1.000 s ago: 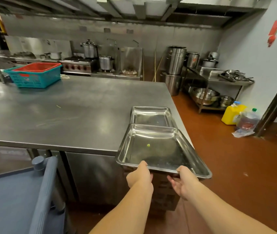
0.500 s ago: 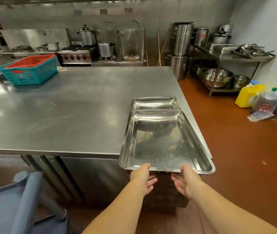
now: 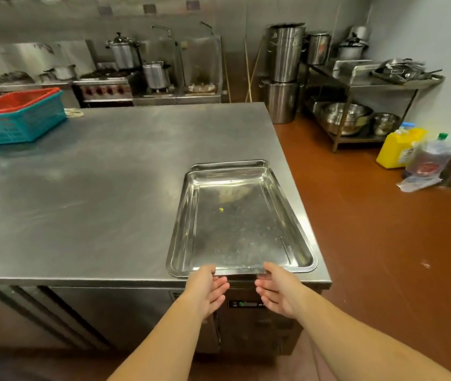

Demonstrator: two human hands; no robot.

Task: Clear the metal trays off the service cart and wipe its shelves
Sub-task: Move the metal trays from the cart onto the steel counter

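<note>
Two trays: top tray [image 3: 240, 224] sits stacked on a lower tray [image 3: 229, 164], only the lower one's far rim showing.
Place: near right corner of the steel bench [image 3: 95, 188], near edge by the bench's front edge.
Long axis: runs away from the person, short ends near and far.
Left hand [image 3: 207, 290]: fingers [image 3: 220, 288] open, palm up, thumb at the near rim.
Right hand [image 3: 279, 291]: fingers [image 3: 264, 294] open, gripping nothing, thumb at the rim.
Inside: small yellow speck [image 3: 221, 209].
</note>
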